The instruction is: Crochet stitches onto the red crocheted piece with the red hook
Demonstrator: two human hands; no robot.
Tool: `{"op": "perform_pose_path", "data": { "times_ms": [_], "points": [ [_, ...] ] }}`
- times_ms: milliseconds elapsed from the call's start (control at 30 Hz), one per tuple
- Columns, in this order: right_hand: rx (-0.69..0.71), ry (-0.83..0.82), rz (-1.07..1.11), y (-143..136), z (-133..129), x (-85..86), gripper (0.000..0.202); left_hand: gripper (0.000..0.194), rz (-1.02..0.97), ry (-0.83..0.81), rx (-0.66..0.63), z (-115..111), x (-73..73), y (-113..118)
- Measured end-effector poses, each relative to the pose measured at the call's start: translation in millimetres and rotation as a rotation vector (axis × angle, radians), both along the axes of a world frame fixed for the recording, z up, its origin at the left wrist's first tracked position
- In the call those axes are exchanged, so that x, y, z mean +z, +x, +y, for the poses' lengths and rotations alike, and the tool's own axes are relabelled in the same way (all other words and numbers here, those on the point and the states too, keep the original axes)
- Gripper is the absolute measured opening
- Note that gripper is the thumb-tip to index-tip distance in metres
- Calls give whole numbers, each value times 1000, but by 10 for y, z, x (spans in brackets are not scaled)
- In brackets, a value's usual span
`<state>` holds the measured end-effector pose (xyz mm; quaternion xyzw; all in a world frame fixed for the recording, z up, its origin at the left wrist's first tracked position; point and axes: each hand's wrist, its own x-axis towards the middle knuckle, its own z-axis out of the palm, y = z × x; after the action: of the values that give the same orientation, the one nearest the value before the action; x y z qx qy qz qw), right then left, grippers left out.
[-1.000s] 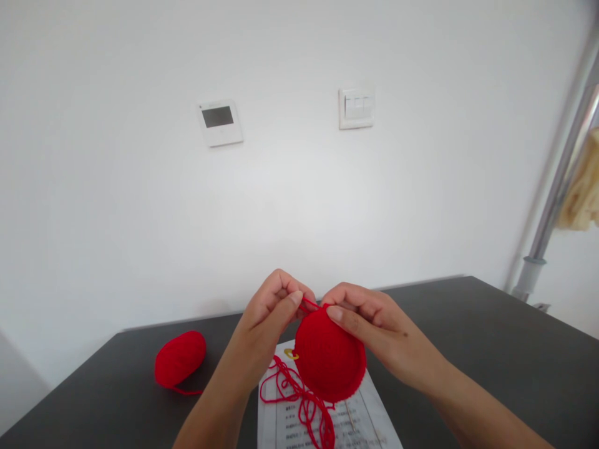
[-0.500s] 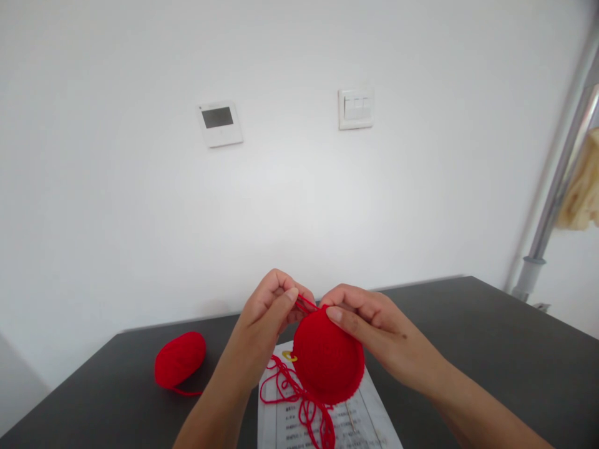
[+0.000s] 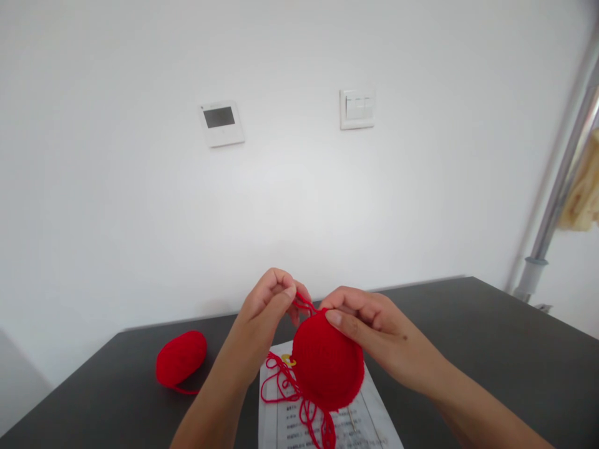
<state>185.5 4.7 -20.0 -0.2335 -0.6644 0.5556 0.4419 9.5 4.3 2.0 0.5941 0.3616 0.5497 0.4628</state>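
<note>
A round red crocheted piece (image 3: pixel 328 362) is held up over the table, its upper edge pinched between the thumb and fingers of my right hand (image 3: pixel 369 315). To its upper left, my left hand (image 3: pixel 271 302) is closed on strands of red yarn (image 3: pixel 306 304) that run to the top edge of the piece. A yellow stitch marker (image 3: pixel 289 360) hangs at the piece's left edge. Loose loops of red yarn (image 3: pixel 283 386) trail below it, over a printed sheet (image 3: pixel 276 430). The fingertips behind the yarn are partly hidden.
A ball of red yarn (image 3: pixel 181 358) lies on the dark table (image 3: pixel 126 386) at the left. Behind the table rises a white wall with a small screen panel (image 3: pixel 222 123) and a light switch (image 3: pixel 357 109). A metal pole (image 3: pixel 556 193) stands at the right.
The strands between my left hand and the piece hang slacker and look more twisted. Both hands keep nearly the same place and grip.
</note>
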Motion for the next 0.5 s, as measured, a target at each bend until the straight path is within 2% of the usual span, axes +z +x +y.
{"op": "perform_pose_path", "data": {
  "times_ms": [100,300,500],
  "points": [
    [-8,-23,-16,2,-9,11,24,9,76,53,33,1,13,-12],
    [18,-44,2,5,-8,13,26,18,238,-91,-189,-65,12,-44],
    [7,-31,-50,12,-3,26,24,17,269,-103,-217,-78,11,-50]
  ]
}}
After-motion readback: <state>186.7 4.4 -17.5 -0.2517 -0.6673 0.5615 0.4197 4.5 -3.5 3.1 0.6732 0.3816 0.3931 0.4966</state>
